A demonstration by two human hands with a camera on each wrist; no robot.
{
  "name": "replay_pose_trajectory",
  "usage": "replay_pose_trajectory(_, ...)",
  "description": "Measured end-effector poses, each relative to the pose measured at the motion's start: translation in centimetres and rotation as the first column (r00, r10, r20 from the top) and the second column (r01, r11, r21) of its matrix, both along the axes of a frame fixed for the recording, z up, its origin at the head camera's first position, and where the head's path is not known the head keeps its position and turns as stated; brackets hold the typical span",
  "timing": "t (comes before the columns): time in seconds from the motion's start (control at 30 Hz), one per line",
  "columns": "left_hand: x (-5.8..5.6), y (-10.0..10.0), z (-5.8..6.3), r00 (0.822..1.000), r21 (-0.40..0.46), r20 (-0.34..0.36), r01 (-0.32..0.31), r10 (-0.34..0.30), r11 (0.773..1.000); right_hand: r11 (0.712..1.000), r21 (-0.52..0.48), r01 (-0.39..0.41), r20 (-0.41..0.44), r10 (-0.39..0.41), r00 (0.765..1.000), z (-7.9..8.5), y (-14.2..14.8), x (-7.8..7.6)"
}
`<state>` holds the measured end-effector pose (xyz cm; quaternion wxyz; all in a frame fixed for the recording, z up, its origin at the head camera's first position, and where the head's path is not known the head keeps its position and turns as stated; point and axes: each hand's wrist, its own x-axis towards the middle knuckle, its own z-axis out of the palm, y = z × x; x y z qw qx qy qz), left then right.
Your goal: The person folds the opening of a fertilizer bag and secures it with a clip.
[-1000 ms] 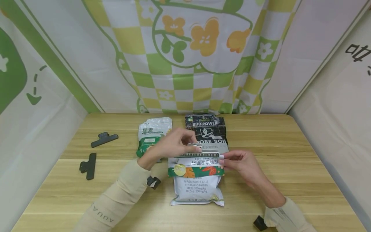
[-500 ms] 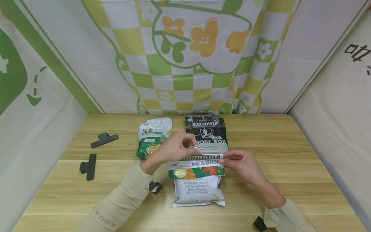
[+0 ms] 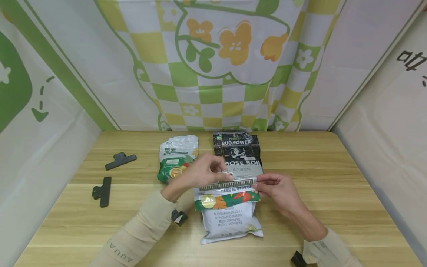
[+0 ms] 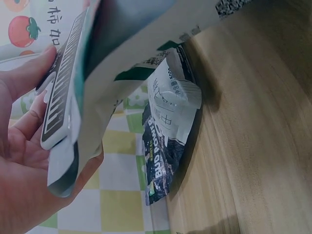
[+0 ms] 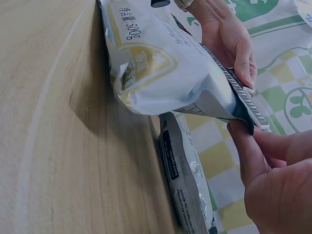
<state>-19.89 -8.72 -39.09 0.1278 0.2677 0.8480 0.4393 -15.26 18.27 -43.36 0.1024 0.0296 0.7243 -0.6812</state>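
A white and green fertilizer bag (image 3: 230,222) stands tilted, its top folded over toward me. Along its top edge runs a white bag clip (image 3: 228,185) with black piano-like stripes. My left hand (image 3: 205,171) pinches the clip's handle between thumb and fingers; the left wrist view shows the clip (image 4: 61,92) lying along the bag's edge. With thumb and fingertips, my right hand (image 3: 278,190) pinches the bag's top corner at the clip's right end. In the right wrist view the bag (image 5: 161,63) hangs over the wood, its lower end near the tabletop.
Behind stands a black and grey soil bag (image 3: 237,152). A smaller white and green bag (image 3: 176,157) lies to its left, partly behind my left hand. Two black bag clips, one farther back (image 3: 121,160) and one nearer (image 3: 102,191), lie at the left of the wooden table (image 3: 333,207).
The clip and the bag's top have come slightly toward me. The bag's lower end has shifted nearer and a little right, turning askew. Both hands keep their grips.
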Motion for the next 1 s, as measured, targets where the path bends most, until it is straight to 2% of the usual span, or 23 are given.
replay_pose_trajectory(0.2,0.07,0.00,-0.26,1.000,-0.017,-0.004,-0.011,0.011,1.000,1.000,-0.019,0.009,0.023,-0.009,1.000,-0.01,-0.10,0.02)
replay_pose_trajectory(0.5,0.03,-0.02,-0.57,0.996,-0.024,0.038,-0.083,0.084,0.996,0.999,-0.009,-0.031,0.063,0.032,0.997,0.00,0.04,-0.24)
replay_pose_trajectory(0.83,-0.08,-0.12,-0.37,0.997,-0.067,0.037,-0.059,0.062,0.996,0.999,-0.023,-0.035,0.056,0.037,0.998,0.08,-0.05,-0.25)
replay_pose_trajectory(1.0,0.05,-0.04,-0.48,0.995,-0.054,0.065,-0.073,0.077,0.996,0.999,-0.015,-0.033,0.069,0.034,0.997,0.03,-0.05,-0.26)
